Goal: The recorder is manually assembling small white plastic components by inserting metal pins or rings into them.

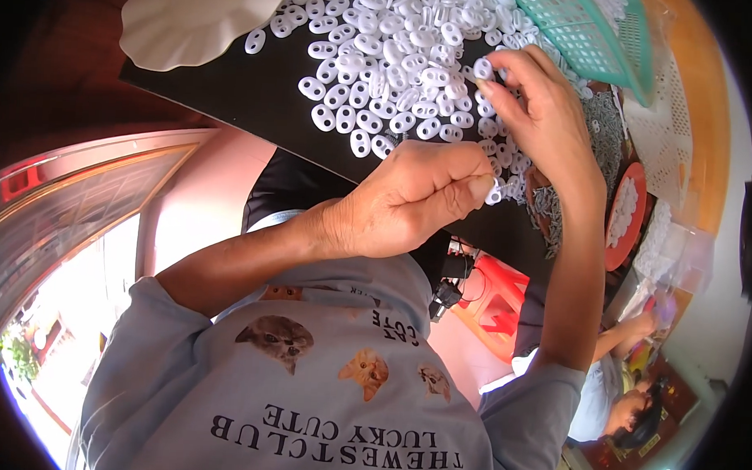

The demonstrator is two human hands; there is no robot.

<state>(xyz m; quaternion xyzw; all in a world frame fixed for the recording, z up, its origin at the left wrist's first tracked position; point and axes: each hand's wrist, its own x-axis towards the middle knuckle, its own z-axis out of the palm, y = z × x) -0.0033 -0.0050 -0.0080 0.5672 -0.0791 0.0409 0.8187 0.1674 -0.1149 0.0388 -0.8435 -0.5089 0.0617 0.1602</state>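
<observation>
A heap of white oval plastic pieces with two holes each (398, 66) spreads over the black tabletop (224, 89). At the near side of the heap, my left hand (419, 195) is closed, its thumb and forefinger pinching one white two-hole piece (495, 191). My right hand (550, 113) is farther away at the right edge of the heap. Between its thumb and fingertips it has another white two-hole piece (483, 69). Small grey pieces (603, 131) lie piled beside my right wrist; they are too fine to make out.
A white scalloped dish (184, 25) stands at the far left. A green basket (598, 44) tilts at the far right. Right of my forearm is a red dish (614, 252) with white pieces. Below are a red stool (498, 310) and, lower right, another person (598, 400).
</observation>
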